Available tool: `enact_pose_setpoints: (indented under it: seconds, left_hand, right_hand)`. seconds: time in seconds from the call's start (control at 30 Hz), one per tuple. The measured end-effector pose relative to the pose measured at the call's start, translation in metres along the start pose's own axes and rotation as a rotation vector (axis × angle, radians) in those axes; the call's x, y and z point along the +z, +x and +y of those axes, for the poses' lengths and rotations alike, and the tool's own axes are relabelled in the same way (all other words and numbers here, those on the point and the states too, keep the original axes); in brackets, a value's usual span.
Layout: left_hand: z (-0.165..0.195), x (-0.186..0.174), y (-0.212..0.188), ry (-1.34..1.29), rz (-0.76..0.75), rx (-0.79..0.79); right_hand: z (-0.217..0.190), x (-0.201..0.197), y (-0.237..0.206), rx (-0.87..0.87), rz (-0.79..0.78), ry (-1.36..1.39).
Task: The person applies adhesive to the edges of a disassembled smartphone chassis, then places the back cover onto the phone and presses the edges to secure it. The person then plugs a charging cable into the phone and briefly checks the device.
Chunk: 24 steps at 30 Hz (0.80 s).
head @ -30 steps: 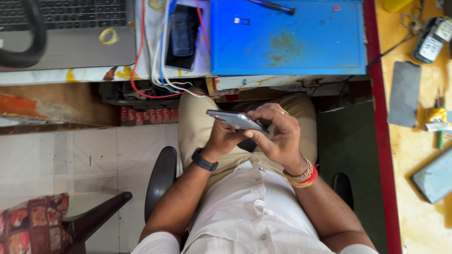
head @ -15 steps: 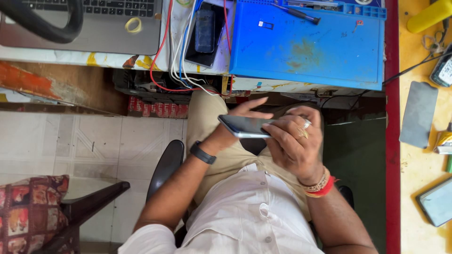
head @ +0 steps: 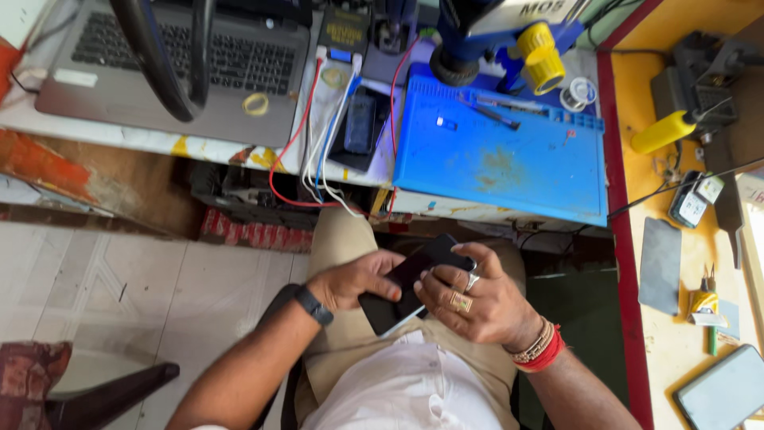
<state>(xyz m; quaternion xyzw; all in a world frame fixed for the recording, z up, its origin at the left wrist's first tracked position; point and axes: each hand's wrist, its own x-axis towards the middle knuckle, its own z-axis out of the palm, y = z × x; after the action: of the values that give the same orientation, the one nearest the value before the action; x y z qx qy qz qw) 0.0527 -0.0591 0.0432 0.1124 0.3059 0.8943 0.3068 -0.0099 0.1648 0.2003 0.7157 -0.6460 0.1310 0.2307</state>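
Observation:
A dark smartphone (head: 414,275) lies tilted over my lap, held in both hands. My left hand (head: 350,280), with a black band on its wrist, grips the phone's left side. My right hand (head: 477,301), wearing rings and red and gold wrist bands, clasps the phone's right side with fingers over its edge. The phone's dark face is turned up. I sit on a chair in beige trousers and a white shirt.
Ahead is a bench with a blue work mat (head: 501,155), a second phone (head: 360,123) among red, white and blue cables, a laptop (head: 175,68) and a microscope base (head: 485,32). At right a yellow table (head: 676,263) holds a yellow-handled tool, small devices and a phone (head: 728,390).
The view has swung up and nearer the bench. The phone has turned from nearly edge-on to face-up, and both hands have shifted their hold on it.

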Motion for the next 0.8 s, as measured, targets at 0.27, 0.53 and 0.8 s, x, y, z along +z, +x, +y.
enact_pose_setpoints:
  seconds: [0.27, 0.53, 0.8]
  left_hand:
    - [-0.011, 0.009, -0.027, 0.100, 0.302, 0.124]
    - [0.017, 0.011, -0.046, 0.333, 0.696, 0.581]
    - [0.027, 0.007, -0.060, 0.623, 0.921, 0.750]
  right_hand:
    - [0.011, 0.011, 0.013, -0.003, -0.006, -0.005]
    - [0.089, 0.076, 0.013, 0.778, 0.260, 0.089]
    - [0.174, 0.136, 0.018, 0.958, 0.274, -0.105]
